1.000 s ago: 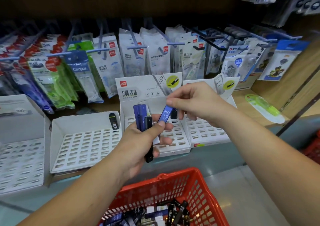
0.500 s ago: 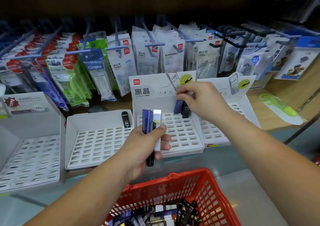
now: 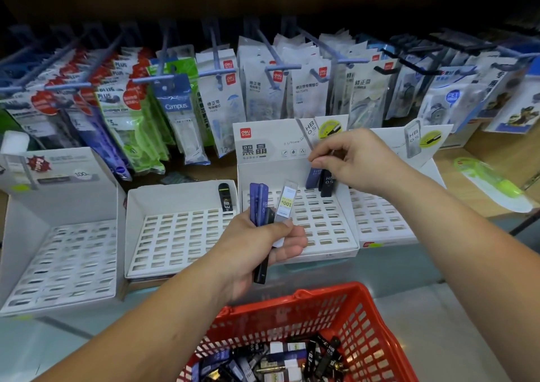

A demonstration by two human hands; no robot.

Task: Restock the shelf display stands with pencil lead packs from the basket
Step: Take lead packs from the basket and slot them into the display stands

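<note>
My left hand [image 3: 263, 244] grips a bundle of pencil lead packs [image 3: 258, 203] upright: two blue ones, a clear one and a black one. My right hand [image 3: 350, 159] reaches over the middle display stand [image 3: 321, 235] and pinches the top of a blue lead pack [image 3: 313, 178]. That pack stands in the stand's back row, next to a black pack [image 3: 327, 184]. The red basket [image 3: 292, 305] below my arms holds several more packs [image 3: 292, 358]. One black pack [image 3: 225, 197] stands in the left display stand [image 3: 181, 235].
Two more white slotted stands sit at the far left [image 3: 58, 253] and to the right [image 3: 380, 221] of the middle one. Bagged correction tapes hang on pegs [image 3: 263, 89] behind the stands. A green item [image 3: 493, 183] lies on the wooden shelf at right.
My right hand took a blue pack from the left hand's bundle and moved it back into the middle stand's rear row beside the black pack. The left hand stayed put.
</note>
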